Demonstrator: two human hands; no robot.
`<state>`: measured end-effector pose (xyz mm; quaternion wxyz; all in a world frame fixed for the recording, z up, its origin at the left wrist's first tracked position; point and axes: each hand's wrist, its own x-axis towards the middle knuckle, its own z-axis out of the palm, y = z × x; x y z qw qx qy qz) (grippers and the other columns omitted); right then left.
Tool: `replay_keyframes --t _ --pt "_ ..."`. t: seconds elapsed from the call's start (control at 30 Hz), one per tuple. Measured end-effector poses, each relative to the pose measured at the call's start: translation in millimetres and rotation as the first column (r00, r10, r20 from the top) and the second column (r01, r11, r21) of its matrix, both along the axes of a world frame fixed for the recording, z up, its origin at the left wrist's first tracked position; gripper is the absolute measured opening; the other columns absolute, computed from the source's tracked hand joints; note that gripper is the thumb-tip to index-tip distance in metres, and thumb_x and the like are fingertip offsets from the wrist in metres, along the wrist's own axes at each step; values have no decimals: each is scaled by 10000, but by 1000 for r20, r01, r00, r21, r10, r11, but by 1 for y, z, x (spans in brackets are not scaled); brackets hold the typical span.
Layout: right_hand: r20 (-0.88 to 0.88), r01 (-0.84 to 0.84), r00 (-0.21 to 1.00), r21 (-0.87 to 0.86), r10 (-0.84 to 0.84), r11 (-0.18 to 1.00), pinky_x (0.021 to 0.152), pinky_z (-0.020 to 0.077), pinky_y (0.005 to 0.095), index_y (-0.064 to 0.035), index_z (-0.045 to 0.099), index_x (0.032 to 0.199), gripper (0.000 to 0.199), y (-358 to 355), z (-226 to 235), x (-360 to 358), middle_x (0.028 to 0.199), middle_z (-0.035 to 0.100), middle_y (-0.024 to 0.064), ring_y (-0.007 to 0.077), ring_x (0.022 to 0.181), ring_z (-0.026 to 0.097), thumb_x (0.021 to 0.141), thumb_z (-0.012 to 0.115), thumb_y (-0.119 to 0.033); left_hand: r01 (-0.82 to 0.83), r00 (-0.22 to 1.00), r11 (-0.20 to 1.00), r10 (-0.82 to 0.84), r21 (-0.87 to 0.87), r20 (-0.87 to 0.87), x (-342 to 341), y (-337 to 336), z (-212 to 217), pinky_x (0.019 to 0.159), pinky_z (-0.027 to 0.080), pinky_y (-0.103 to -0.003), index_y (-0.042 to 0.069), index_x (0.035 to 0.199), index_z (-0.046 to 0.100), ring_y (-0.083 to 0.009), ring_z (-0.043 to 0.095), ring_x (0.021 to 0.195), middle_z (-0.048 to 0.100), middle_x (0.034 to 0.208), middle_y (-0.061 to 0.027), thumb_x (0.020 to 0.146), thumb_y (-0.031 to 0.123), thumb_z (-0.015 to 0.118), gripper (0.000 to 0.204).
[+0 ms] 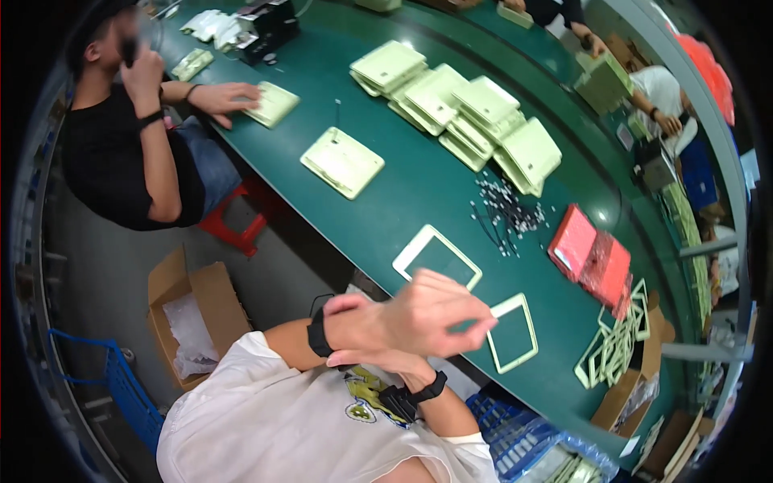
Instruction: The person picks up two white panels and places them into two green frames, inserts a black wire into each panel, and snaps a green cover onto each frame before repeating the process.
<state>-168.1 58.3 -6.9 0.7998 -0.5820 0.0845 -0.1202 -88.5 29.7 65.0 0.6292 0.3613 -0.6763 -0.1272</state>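
My left hand is raised above the near edge of the green table, its fingers curled and the thumb and finger tips together. A small gap shows inside the curl, and I see nothing held there. My right hand reaches across and wraps round my left wrist, just beside the black wristband. Behind my left hand a white rectangular frame with a dark opening lies on the table. A thinner pale frame lies right of my fingertips; from this view I cannot tell whether they touch it.
Stacks of pale tablet-like housings, black small parts, red wrapped packs and a pile of thin frames lie on the table. A seated co-worker touches a housing. An open carton stands on the floor.
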Motion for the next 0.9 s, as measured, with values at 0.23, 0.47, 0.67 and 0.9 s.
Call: replay_keyframes --t 0.23,0.47,0.67,0.9 --pt "-220 191 852 -715 -475 673 1157 426 458 -49 539 1455 838 -35 56 -100 1512 530 176 370 1416 487 740 938 -224 -174 984 884 172 433 43 100 4 -10 690 573 -341 -20 1040 739 -250 703 760 751 942 -113 830 75 792 236" --pt "-303 -83 347 -953 -888 293 1221 359 528 -82 464 1522 922 -60 34 -206 1608 422 200 414 1484 402 735 925 -218 -64 610 823 -416 565 674 82 -30 -57 1280 278 -526 98 1526 508 -350 379 1520 421 1636 -125 718 308 922 932" --pt "-472 -160 468 -877 -747 453 1258 289 553 -114 419 1564 941 -58 25 -196 1664 353 181 388 1545 326 766 902 -240 -11 607 773 -499 635 618 97 -41 -70 1302 250 -525 111 1536 499 -354 365 1536 428 1636 -123 709 321 922 952" --pt "-288 -96 500 -956 -817 278 1083 471 522 -52 606 1347 552 -101 64 -188 1410 606 203 399 1314 567 861 806 -224 -21 650 802 -442 596 618 93 -38 -46 1269 311 -501 96 1509 528 -349 424 1493 493 1580 -133 774 250 897 837"
